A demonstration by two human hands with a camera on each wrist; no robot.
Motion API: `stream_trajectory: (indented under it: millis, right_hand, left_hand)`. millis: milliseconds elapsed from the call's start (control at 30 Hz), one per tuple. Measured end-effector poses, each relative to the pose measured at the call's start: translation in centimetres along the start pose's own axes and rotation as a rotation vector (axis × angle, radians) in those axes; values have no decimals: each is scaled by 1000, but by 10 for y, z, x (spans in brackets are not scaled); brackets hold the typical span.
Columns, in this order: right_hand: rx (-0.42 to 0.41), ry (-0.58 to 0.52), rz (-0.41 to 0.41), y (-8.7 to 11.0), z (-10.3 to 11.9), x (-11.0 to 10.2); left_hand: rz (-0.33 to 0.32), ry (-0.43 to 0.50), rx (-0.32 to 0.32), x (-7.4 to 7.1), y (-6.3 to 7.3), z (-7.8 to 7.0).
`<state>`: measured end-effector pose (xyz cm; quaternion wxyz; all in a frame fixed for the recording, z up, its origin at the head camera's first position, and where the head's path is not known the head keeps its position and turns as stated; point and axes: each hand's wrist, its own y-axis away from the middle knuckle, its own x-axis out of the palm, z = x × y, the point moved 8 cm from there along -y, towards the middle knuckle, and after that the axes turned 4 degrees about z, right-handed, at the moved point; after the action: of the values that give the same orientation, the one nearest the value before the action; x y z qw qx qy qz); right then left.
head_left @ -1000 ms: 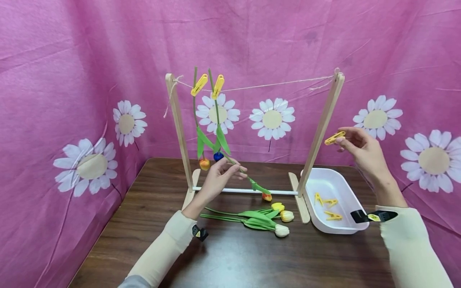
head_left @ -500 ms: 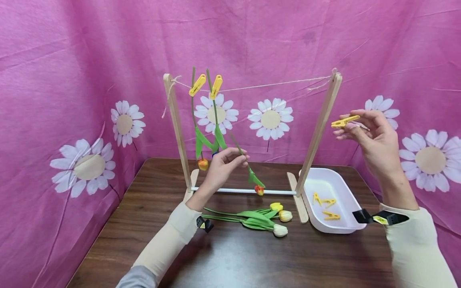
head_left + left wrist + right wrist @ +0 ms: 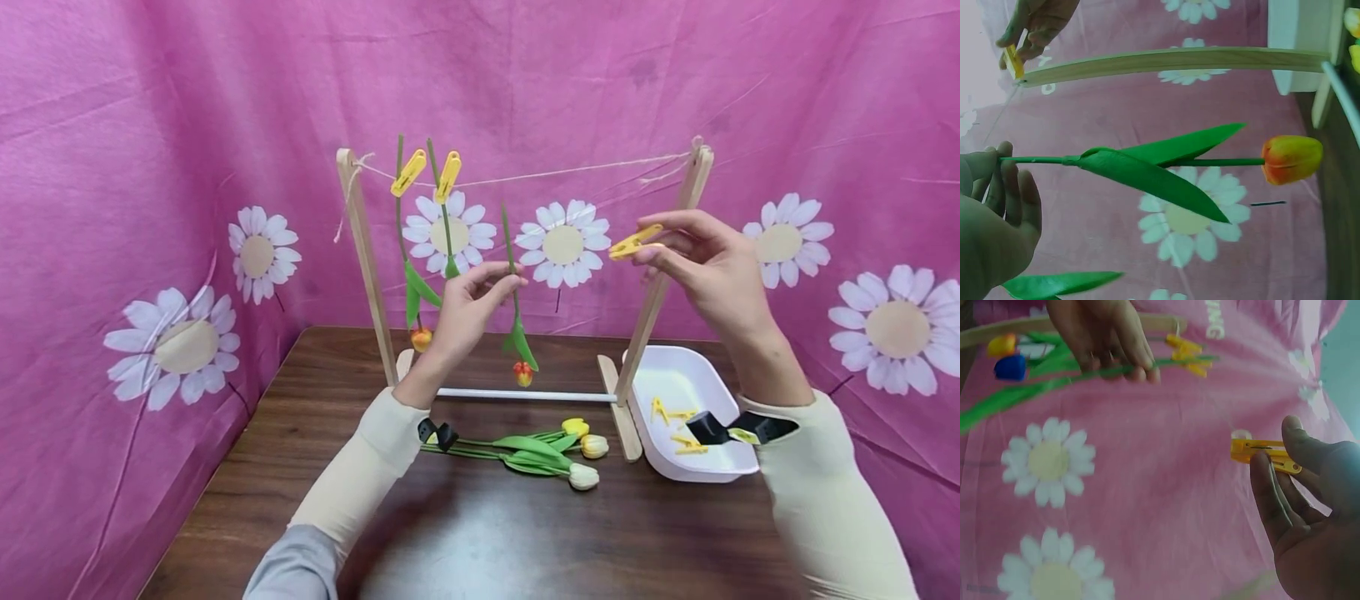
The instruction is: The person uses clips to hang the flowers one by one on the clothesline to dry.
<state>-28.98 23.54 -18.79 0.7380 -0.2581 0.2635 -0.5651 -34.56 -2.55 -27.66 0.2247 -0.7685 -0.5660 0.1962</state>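
Observation:
My left hand (image 3: 474, 307) pinches the green stem of an orange-red tulip (image 3: 523, 372), which hangs head down below the string. In the left wrist view the tulip's bloom (image 3: 1292, 160) and two long leaves show fully. Between thumb and fingers, my right hand (image 3: 708, 271) holds a yellow clothespin (image 3: 635, 242) in front of the right post. Two other tulips hang upside down from the string (image 3: 570, 173), each clipped by a yellow clothespin (image 3: 408, 173). The blue bloom (image 3: 1010, 367) of one shows in the right wrist view; my left hand hides it in the head view.
A wooden frame with a right post (image 3: 652, 308) and a white crossbar (image 3: 525, 395) stands on the brown table (image 3: 480, 533). Several yellow and white tulips (image 3: 536, 454) lie in front of it. At right, a white tub (image 3: 712, 467) holds several clothespins (image 3: 690, 446).
My left hand has risen with the tulip, whose stem has swung from slanted to nearly upright. The right hand went up with the clothespin, then moved left toward the frame.

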Motion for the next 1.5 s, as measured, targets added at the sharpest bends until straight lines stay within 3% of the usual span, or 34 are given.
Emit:
stream_trajectory:
  millis: [167,400,800,1100,1500]
  right_hand:
    - [19,103,-26,-25,7,28]
    - [19,85,-47,-62,9,60]
    - [72,97,-155,-109,4,84]
    - [128,100,-183,-127,-8,95]
    - [252,152,-199,-126,-25,102]
  left_hand:
    - [-69,13,23,-5,-15,-16]
    - [-102,86,72,-12,-31,-24]
    - [-164,134,98,-17,-46,-29]
    - [-214,157,90,-20,-51,-30]
    - [-274,169,57,-18,-53,-28]
